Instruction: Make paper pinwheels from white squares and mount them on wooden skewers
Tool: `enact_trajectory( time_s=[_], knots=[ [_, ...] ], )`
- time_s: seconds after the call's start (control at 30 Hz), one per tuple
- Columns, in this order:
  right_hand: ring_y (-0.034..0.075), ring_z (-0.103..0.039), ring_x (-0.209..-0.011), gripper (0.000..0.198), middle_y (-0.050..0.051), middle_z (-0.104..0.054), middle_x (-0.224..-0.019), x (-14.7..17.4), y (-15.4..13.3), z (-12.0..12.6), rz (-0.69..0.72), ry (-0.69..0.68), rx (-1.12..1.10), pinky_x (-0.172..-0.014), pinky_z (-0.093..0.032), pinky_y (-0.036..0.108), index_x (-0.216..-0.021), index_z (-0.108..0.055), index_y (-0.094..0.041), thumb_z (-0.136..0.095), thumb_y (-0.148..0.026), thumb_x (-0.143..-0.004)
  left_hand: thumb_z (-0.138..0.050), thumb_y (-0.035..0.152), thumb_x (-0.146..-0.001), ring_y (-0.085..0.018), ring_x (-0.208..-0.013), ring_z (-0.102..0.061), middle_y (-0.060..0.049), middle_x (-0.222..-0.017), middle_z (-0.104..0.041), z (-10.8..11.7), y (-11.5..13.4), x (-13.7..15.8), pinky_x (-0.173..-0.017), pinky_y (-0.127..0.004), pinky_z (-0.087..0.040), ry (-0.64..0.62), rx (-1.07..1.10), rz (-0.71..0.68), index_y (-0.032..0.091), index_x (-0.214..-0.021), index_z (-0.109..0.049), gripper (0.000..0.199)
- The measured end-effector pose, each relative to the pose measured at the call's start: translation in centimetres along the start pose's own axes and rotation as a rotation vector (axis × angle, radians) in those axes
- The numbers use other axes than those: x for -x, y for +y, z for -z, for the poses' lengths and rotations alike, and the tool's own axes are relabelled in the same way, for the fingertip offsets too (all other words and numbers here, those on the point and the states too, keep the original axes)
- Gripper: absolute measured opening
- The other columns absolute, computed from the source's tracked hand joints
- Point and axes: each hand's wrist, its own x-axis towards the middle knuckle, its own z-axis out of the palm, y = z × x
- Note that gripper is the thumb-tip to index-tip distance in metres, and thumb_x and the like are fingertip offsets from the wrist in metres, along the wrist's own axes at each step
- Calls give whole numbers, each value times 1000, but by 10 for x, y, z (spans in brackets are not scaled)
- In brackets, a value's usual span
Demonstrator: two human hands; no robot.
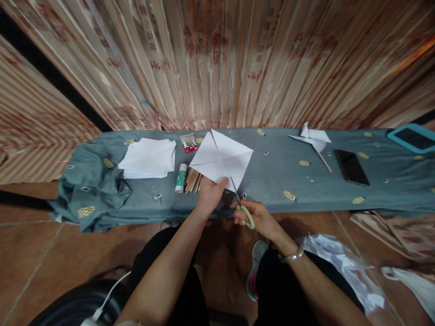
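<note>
A square white sheet of paper (222,156) with slits running in from its corners is held up over the bench. My left hand (210,194) pinches its near edge, thumb on top. My right hand (254,215) has its fingers through the handles of green-handled scissors (245,216). The scissor blades lie at the paper's near corner, just right of my left thumb. Under and beside the paper's left side lie several thin wooden sticks (193,181). Next to them is a green and white glue stick (181,178).
On the cloth-covered bench (272,181) are a stack of white paper (147,157) and a small red box (189,144) of metal pins or clips. Farther right lie a paper pinwheel (314,138) on a stick, a black phone (351,167) and a blue-framed device (413,137). A plastic bag (343,267) lies on the floor.
</note>
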Motion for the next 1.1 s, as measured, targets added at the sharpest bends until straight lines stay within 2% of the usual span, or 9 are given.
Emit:
enact_trajectory(
  time_s=[0.2, 0.63, 0.83, 1.1],
  knots=[
    [9, -55, -53, 50, -1, -62, -60, 0, -1, 1, 28, 13, 36, -50, -43, 22, -87, -65, -16, -74, -59, -62, -68, 24, -55, -16, -65, -61, -2, -68, -68, 0, 2, 4, -67, -28, -49, -39, -17, 41, 15, -70, -64, 18],
    [9, -54, -50, 47, -2, -60, -57, -1, 2, 3, 2, 7, 19, -48, -43, 23, -86, -66, -16, -76, -55, -61, -70, 21, -52, -15, -65, -60, -1, -73, -69, 0, 4, 4, -67, -27, -48, -11, 34, 47, 15, -76, -64, 26],
    [9, -55, -52, 47, -1, -63, -59, 0, 0, 3, 9, 37, 5, -49, -43, 22, -86, -66, -15, -79, -51, -59, -70, 21, -53, -15, -66, -59, 0, -70, -66, 2, 1, 8, -68, -27, -48, -84, 3, 52, 15, -71, -64, 20],
    [9, -54, -50, 46, -2, -61, -56, -1, -3, 1, -14, 41, -15, -48, -42, 22, -81, -66, -16, -81, -50, -55, -72, 21, -50, -15, -64, -58, -1, -70, -66, 1, 7, 10, -66, -27, -48, -64, 33, 87, 15, -74, -62, 27]
  ],
)
